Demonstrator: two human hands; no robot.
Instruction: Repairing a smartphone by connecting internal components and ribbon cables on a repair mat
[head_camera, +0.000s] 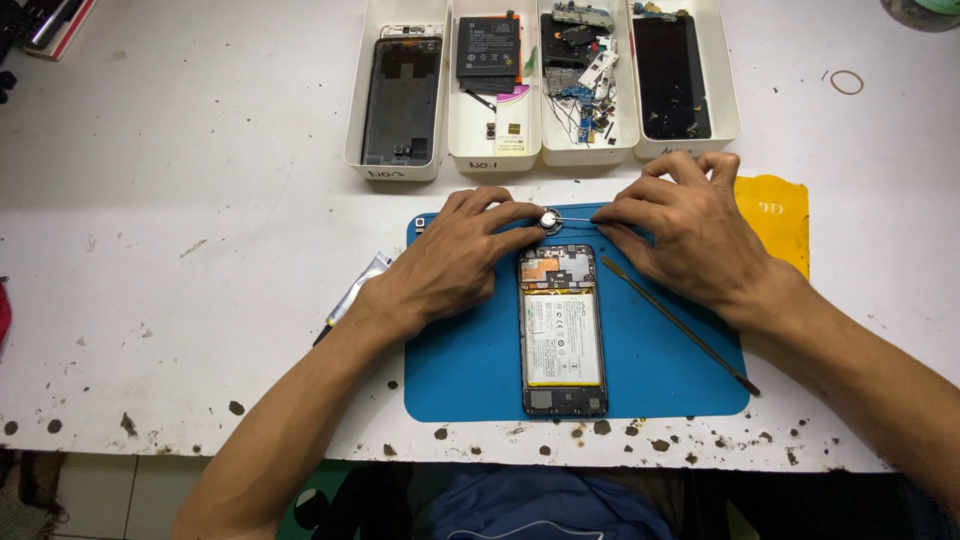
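An opened phone (563, 330) with its back cover off lies on a blue work mat (470, 370), battery and circuit board exposed. Just above the phone's top edge, my left hand (450, 262) pinches a small round metal part (548, 219) between its fingertips. My right hand (685, 238) rests on the mat to the right and holds thin tweezers (577, 218) whose tip reaches the round part. A long dark metal pry tool (680, 326) lies on the mat under my right wrist.
Four white trays stand at the back: a phone frame (400, 100), a battery (488, 48), loose small parts (583, 70), a dark screen (668, 78). A small tube (357, 289) lies left of the mat, a yellow card (775, 215) to its right, a rubber band (846, 82) beyond.
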